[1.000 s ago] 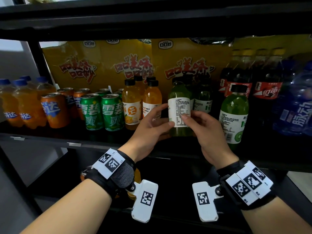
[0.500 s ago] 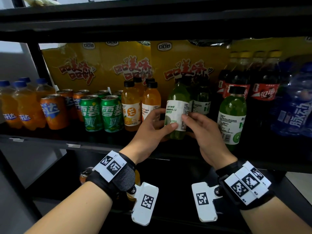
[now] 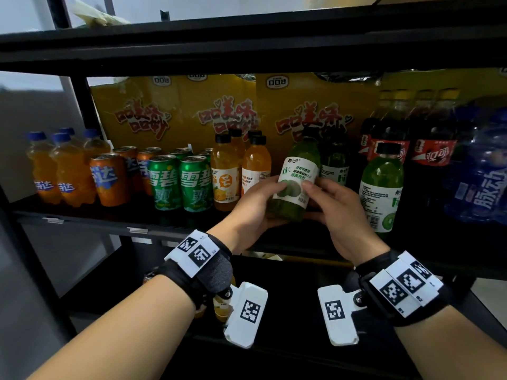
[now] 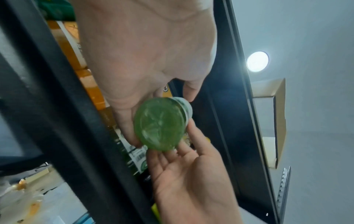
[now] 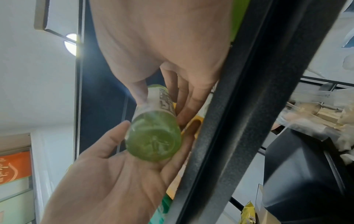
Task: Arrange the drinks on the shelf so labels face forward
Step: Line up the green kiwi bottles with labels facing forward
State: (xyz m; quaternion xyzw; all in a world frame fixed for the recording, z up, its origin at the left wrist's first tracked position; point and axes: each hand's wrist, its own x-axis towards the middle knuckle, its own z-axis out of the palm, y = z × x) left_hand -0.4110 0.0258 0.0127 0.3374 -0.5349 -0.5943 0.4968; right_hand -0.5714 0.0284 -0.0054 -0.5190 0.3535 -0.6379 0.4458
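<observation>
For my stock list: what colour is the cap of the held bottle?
Black; the bottle shows it best in the head view.

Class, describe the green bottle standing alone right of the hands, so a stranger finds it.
On the black metal shelf, look right of the right hand. The green plastic bottle stands there at the front, showing small print and a barcode.

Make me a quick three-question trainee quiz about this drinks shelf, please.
1. True or false: the green bottle stands on the shelf.
2. Which hands hold it? A left hand only; B right hand only; C both.
3. Fill in: the two green cans stand left of the ______ juice bottles.

Key: 1 false, it is lifted and tilted; 2 C; 3 orange.
</observation>
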